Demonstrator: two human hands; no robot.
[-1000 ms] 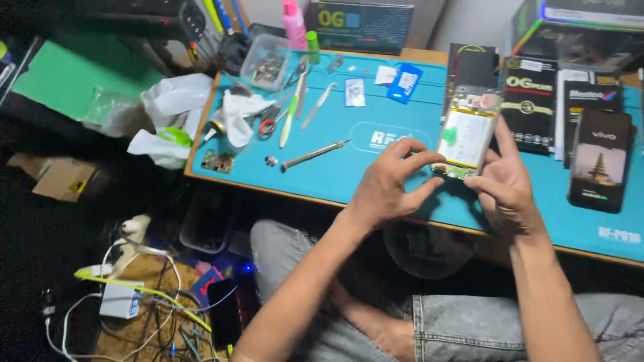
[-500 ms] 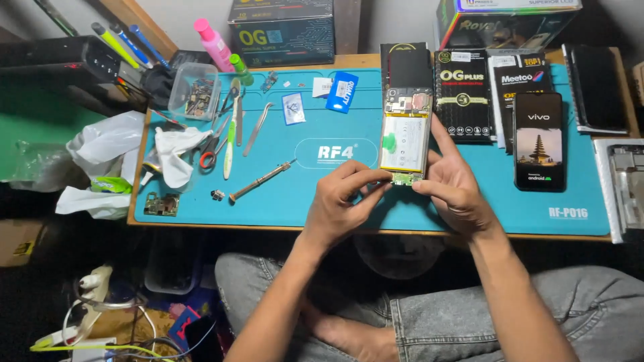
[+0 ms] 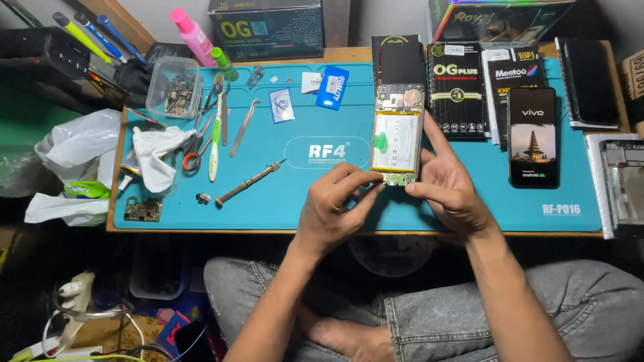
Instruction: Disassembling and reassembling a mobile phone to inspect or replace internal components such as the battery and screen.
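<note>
- Opened phone [image 3: 397, 134] lay back-off on the blue mat [image 3: 335, 194], right of the mat's middle; battery and circuit board showed, with a green tab on the battery.
- Left hand [image 3: 330, 211] came in from below. Thumb and forefinger pinched the phone's bottom edge at the small lower board; other fingers curled under. Grip closed on the phone.
- Right hand [image 3: 448, 188] cupped the phone's lower right side, forefinger straight up along its right edge, thumb pressed near the bottom corner. Grip closed on the phone too, loosely.
- The two thumbs nearly met under the phone's lower end.
- Just right of the phone: two dark boxes [image 3: 457, 87], then a second phone [image 3: 532, 136] lying face up with its screen lit.
- Far right, off the mat: a bare phone frame [image 3: 620, 177].
- Left of the hands, apart from them: a screwdriver [image 3: 249, 182] lying slantwise on the mat.
- Further left: tweezers [image 3: 244, 126], red-handled scissors [image 3: 194, 151], a crumpled white cloth [image 3: 157, 157].
- Top left corner of the mat: a clear tub [image 3: 173, 86] of small parts, a pink bottle [image 3: 192, 33] behind it.
- Mat covered most of the wooden table [image 3: 349, 232]; the person's knees showed beneath its front edge.
</note>
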